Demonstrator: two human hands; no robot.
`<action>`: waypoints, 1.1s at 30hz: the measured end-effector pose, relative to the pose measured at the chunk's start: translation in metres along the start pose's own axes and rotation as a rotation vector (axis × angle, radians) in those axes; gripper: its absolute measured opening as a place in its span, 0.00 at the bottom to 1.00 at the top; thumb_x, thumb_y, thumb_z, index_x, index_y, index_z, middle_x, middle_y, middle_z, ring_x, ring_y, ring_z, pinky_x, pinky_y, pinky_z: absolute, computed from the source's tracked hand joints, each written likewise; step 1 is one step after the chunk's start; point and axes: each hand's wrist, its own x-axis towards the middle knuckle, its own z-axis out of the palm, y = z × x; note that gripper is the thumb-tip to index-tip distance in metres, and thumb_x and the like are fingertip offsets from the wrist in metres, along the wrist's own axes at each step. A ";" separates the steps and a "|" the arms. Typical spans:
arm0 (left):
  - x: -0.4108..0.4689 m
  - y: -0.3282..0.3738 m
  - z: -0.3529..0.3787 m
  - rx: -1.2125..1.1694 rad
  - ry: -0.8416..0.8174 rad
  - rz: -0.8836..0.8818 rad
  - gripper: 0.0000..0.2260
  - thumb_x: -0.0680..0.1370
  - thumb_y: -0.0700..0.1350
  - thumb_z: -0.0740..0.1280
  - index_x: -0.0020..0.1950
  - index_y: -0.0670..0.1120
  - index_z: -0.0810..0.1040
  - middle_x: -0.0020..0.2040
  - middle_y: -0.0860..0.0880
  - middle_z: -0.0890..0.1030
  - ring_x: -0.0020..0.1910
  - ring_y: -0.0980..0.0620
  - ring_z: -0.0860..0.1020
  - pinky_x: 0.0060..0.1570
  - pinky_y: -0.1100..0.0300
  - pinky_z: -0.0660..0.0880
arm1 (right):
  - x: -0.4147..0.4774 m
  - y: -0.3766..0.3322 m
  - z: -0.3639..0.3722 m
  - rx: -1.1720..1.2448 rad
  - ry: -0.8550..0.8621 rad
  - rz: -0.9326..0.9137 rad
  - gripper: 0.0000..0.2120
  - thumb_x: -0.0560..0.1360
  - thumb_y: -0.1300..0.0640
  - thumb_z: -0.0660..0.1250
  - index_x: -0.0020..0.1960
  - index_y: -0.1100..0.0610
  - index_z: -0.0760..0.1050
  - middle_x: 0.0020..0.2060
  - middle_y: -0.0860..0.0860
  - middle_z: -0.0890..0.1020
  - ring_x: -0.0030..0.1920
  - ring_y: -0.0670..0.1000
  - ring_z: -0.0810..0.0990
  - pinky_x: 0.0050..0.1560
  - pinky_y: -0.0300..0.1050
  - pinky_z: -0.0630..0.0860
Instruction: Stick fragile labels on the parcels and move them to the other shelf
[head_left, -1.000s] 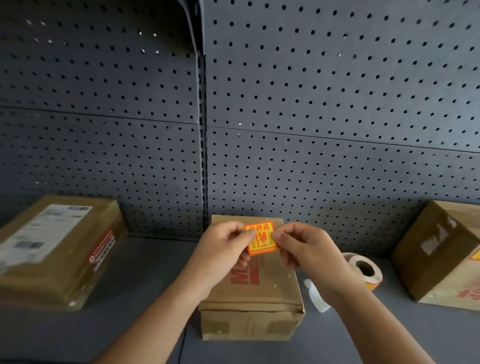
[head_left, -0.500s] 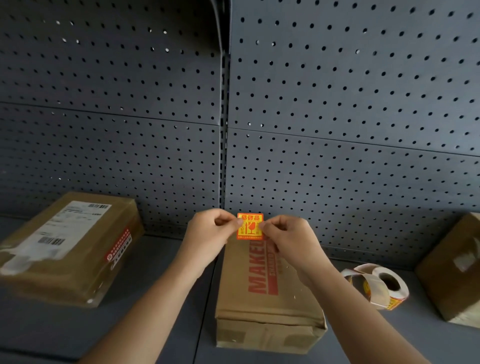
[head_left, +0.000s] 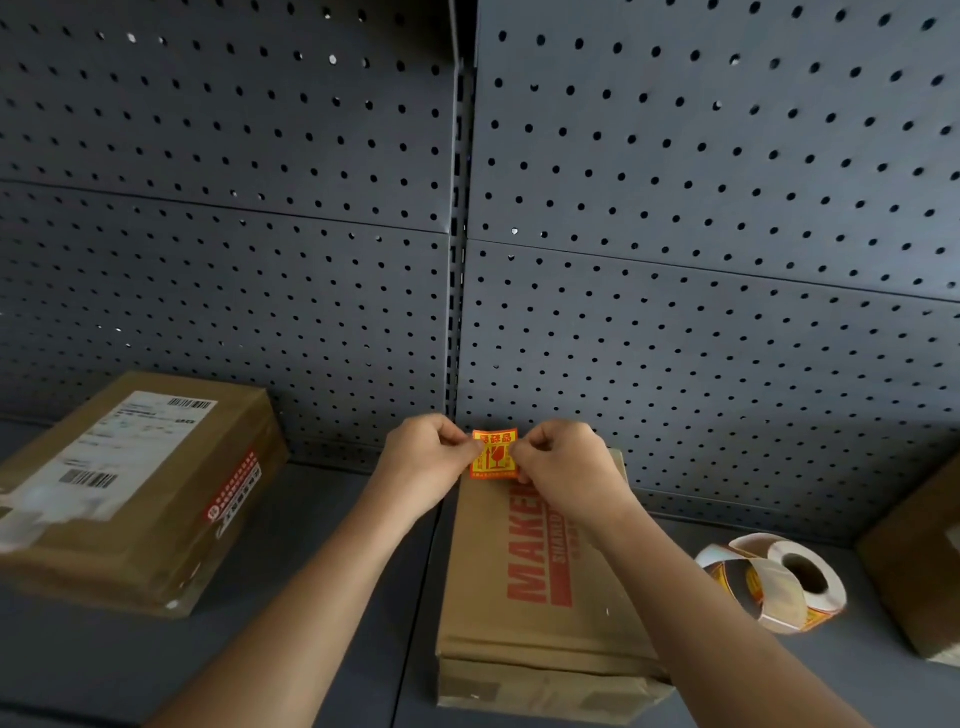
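Observation:
An orange and yellow fragile label (head_left: 494, 453) is stretched between my two hands over the far end of a brown parcel (head_left: 540, 587) printed with red letters. My left hand (head_left: 428, 462) pinches the label's left edge. My right hand (head_left: 563, 467) pinches its right edge. Whether the label touches the cardboard cannot be told. A roll of labels (head_left: 779, 584) lies on the shelf to the right of this parcel, its loose end curled beside it.
A larger parcel (head_left: 130, 488) with a white shipping slip sits at the left of the dark grey shelf (head_left: 322, 613). Another brown box (head_left: 919, 571) is cut off at the right edge. Perforated back panels (head_left: 675, 260) rise behind.
Both hands carried the label away from me, from over the parcel's middle to its far end. The view shifted, so the parcel and the roll now sit further right.

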 end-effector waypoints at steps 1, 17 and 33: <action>0.001 0.000 0.001 0.005 -0.005 -0.004 0.08 0.77 0.50 0.73 0.44 0.46 0.82 0.39 0.51 0.81 0.38 0.57 0.78 0.35 0.61 0.71 | 0.001 -0.001 0.000 -0.012 -0.004 -0.001 0.11 0.79 0.54 0.66 0.43 0.60 0.80 0.37 0.52 0.85 0.31 0.44 0.75 0.30 0.34 0.72; 0.008 0.007 0.004 0.170 0.013 0.031 0.09 0.77 0.43 0.72 0.43 0.38 0.82 0.42 0.46 0.83 0.36 0.56 0.76 0.41 0.60 0.72 | 0.009 -0.008 0.007 -0.120 -0.047 0.029 0.08 0.78 0.57 0.67 0.47 0.63 0.79 0.35 0.53 0.80 0.30 0.48 0.75 0.29 0.37 0.73; -0.008 -0.018 0.028 -0.274 0.053 -0.007 0.11 0.83 0.46 0.64 0.66 0.49 0.74 0.60 0.54 0.77 0.54 0.57 0.75 0.49 0.65 0.69 | -0.009 0.012 0.019 -0.396 0.289 -0.237 0.08 0.79 0.51 0.63 0.56 0.52 0.76 0.51 0.48 0.79 0.50 0.52 0.78 0.50 0.48 0.77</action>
